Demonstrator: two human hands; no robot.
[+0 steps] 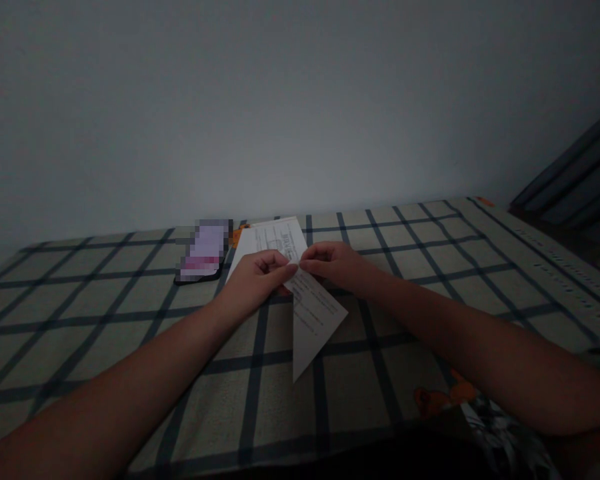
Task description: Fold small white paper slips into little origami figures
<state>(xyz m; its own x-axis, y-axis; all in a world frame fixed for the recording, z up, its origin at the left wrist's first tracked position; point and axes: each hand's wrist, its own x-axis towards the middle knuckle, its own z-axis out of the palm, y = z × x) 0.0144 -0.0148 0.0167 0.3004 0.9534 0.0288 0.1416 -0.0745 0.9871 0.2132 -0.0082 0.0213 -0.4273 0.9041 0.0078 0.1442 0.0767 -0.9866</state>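
A folded sheet of printed paper (314, 320) hangs between my hands, its lower end narrowing to a sharp point toward me. My left hand (263, 275) pinches its upper edge between thumb and fingers. Close beside it, my right hand (333, 262) pinches the same paper, the fingertips of both hands almost touching. Behind my hands lies a flat stack of printed white sheets (263, 238) on the checked cloth (205, 373). My fingers hide the top of the folded paper.
Left of the sheets, a phone (205, 250) with a lit, pixelated screen lies on the cloth. A grey wall (300, 113) rises behind the cloth's far edge. Dark striped fabric (580, 160) slants in at the right. Orange printed figures (430, 400) show near my right forearm.
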